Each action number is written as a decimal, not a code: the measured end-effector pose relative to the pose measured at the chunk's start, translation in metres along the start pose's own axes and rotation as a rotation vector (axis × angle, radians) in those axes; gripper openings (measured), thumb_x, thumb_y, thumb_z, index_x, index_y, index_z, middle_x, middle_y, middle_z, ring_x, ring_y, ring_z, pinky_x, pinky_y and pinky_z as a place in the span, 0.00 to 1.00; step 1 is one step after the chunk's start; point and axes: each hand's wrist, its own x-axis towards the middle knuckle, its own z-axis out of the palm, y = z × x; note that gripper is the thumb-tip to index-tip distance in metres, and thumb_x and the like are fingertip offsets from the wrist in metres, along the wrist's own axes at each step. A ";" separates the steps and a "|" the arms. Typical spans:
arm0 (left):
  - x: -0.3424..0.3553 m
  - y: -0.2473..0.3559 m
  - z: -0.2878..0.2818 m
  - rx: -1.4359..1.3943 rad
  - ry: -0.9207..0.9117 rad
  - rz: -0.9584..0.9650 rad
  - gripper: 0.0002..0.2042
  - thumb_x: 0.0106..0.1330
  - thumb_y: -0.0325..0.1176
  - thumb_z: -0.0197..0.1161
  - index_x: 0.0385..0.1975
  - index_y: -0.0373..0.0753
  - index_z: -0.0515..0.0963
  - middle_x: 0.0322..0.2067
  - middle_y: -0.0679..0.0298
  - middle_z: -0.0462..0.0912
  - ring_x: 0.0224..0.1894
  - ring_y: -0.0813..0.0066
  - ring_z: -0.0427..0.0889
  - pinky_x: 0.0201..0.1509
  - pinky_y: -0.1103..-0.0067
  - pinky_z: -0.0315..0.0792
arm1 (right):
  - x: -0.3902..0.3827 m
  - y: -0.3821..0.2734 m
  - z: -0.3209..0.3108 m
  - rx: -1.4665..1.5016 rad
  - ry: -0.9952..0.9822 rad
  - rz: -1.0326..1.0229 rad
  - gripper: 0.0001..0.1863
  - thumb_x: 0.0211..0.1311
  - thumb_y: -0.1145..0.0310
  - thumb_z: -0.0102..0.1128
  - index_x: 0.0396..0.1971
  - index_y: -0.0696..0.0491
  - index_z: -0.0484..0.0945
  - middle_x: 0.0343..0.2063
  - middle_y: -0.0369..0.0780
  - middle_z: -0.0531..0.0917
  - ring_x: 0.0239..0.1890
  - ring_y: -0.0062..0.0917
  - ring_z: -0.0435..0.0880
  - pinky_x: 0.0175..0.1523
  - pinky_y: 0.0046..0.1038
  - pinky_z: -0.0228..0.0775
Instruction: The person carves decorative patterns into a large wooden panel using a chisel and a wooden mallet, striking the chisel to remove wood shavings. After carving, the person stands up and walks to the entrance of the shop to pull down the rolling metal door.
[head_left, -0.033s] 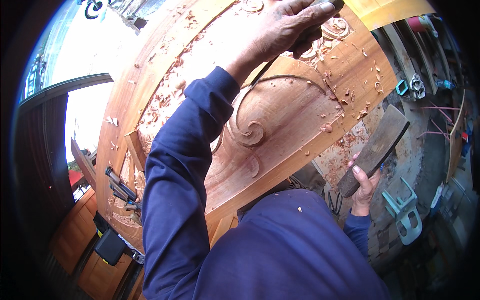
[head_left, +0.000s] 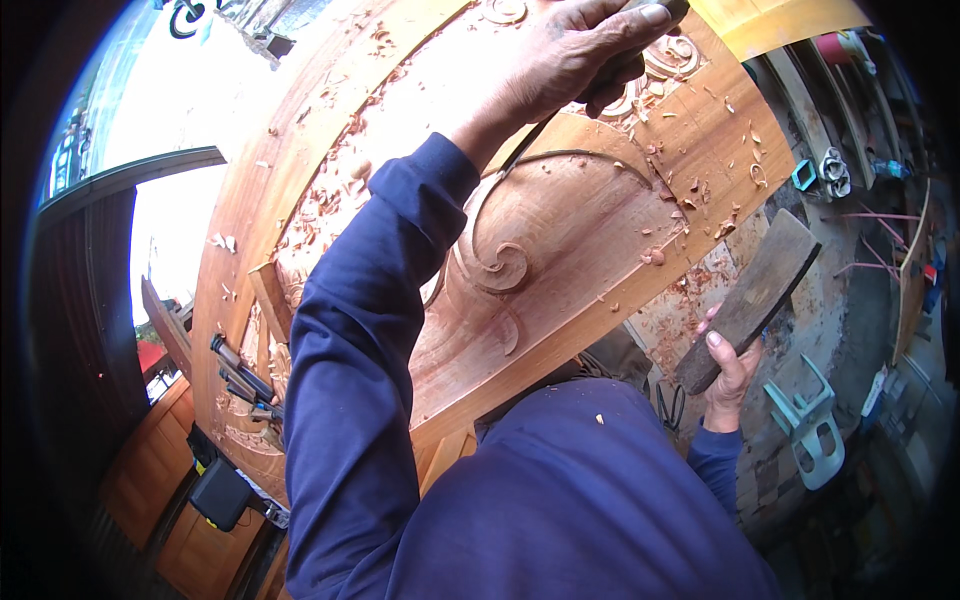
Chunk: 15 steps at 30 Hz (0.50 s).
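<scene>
Up top, left hand (head_left: 575,55) grips a chisel (head_left: 520,150) — likely, mostly hidden; right hand (head_left: 730,375) clasps wooden mallet (head_left: 755,295).

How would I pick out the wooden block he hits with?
Start at the big carved wooden panel and go off its lower right edge. There the right hand grips a dark wooden mallet block, flat, plain and uncarved, unlike the reddish scrollwork beside it.

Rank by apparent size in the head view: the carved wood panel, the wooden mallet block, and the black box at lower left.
1. carved wood panel, by far the largest.
2. wooden mallet block, held in the right hand.
3. black box, smallest, though it sits farther from the camera.
</scene>
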 end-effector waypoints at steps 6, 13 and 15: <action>0.002 0.001 0.000 -0.059 -0.030 0.013 0.28 0.79 0.57 0.59 0.63 0.38 0.74 0.16 0.76 0.64 0.14 0.87 0.62 0.16 0.84 0.58 | 0.009 -0.008 0.000 -0.003 0.009 -0.043 0.26 0.54 0.70 0.69 0.55 0.59 0.76 0.46 0.43 0.83 0.43 0.27 0.85 0.52 0.30 0.78; 0.004 -0.005 -0.004 -0.016 -0.056 -0.023 0.29 0.80 0.57 0.56 0.66 0.36 0.73 0.17 0.75 0.66 0.15 0.86 0.62 0.17 0.83 0.57 | 0.057 -0.055 0.027 -0.098 0.100 -0.305 0.25 0.61 0.73 0.66 0.58 0.60 0.74 0.45 0.43 0.82 0.44 0.27 0.83 0.51 0.31 0.79; 0.007 -0.004 0.000 -0.023 0.001 -0.037 0.33 0.81 0.58 0.55 0.71 0.35 0.69 0.18 0.74 0.68 0.16 0.86 0.62 0.18 0.83 0.58 | 0.092 -0.081 0.032 -0.242 0.120 -0.428 0.25 0.65 0.74 0.66 0.60 0.60 0.72 0.45 0.43 0.82 0.43 0.28 0.84 0.49 0.32 0.79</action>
